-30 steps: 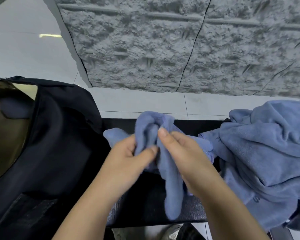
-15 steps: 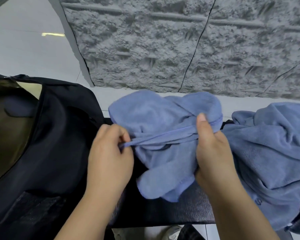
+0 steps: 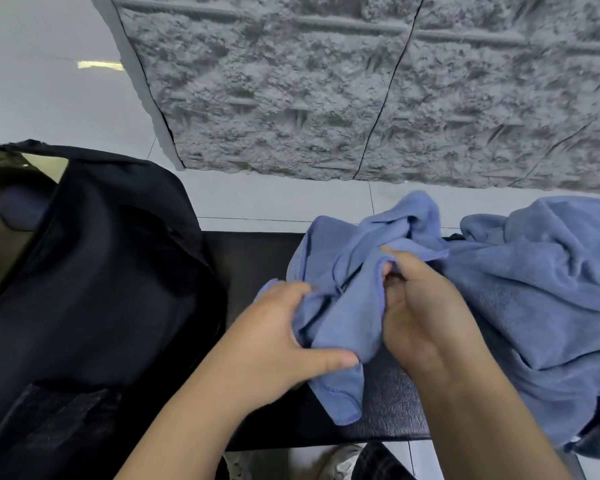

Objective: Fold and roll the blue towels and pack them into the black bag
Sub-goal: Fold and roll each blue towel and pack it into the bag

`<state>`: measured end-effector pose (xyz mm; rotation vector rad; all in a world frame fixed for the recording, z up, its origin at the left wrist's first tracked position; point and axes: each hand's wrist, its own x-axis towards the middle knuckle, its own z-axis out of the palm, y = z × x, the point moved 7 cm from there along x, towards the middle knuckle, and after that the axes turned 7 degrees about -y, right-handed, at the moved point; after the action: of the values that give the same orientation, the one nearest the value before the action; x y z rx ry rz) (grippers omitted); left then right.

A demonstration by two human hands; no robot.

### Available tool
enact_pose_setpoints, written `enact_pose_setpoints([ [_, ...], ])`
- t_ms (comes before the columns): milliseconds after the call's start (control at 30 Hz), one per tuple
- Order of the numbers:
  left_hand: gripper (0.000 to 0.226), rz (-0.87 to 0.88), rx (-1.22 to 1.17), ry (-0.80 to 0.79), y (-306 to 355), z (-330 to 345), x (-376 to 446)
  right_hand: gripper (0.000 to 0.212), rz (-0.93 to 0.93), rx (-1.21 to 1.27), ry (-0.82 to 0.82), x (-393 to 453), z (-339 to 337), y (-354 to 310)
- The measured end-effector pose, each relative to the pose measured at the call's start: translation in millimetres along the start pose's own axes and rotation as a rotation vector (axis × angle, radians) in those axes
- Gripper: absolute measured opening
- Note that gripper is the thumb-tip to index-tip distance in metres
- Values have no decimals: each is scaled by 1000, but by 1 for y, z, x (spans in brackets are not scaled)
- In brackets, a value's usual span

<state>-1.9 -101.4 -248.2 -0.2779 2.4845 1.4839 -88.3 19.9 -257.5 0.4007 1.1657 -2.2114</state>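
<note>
since half a second ago: small blue terry towel (image 3: pixel 347 306) no longer stretched wide; now bunched between your hands, shifted right, above the black padded bench (image 3: pixel 257 258). left hand (image 3: pixel 278 344): thumb and curled fingers pinch the near fold, likely hunting an edge. right hand (image 3: pixel 420 306): fingers curled round a hem for the same purpose. heap of crumpled blue towels (image 3: pixel 541 282): right, awaiting folding. black fabric bag (image 3: pixel 94 271): left, unzipped, near for packing.

Perhaps a lobby or hall: glossy pale floor tiles (image 3: pixel 66 109), rough grey textured wall (image 3: pixel 326 91), black padded bench (image 3: pixel 257 258).
</note>
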Motion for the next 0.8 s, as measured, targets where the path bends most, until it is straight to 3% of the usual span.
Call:
enact_pose_setpoints([
  [33,26,6,112,30,0,1,1,14,-34,57,-4,-2,4,0],
  [100,26,-20,58,122,-5,-3,2,16,-69,37,-27,-9,16,-1],
  [167,19,-69,-231,216,-13,-10,4,6,-47,-214,-106,-8,21,5],
  [267,14,-64,-553,295,-10,-22,1,50,-4,-779,-227,-12,30,15],
  [367,9,-8,-641,181,-3,-16,2,30,-57,-874,-259,-14,37,18],
  [467,33,94,-692,-52,9,-5,2,11,-156,-790,-192,-12,33,6],
  [533,47,166,-733,-179,16,-1,1,10,-216,-786,-180,-14,32,-2],
  [600,50,169,-741,-198,17,1,0,14,-262,-813,-160,-16,33,-5],
  [700,9,0,-632,90,-7,-9,5,14,-284,-812,-106,-14,29,-5],
  [800,30,-109,-628,306,-24,-19,3,15,-287,-808,-31,-14,23,-7],
])
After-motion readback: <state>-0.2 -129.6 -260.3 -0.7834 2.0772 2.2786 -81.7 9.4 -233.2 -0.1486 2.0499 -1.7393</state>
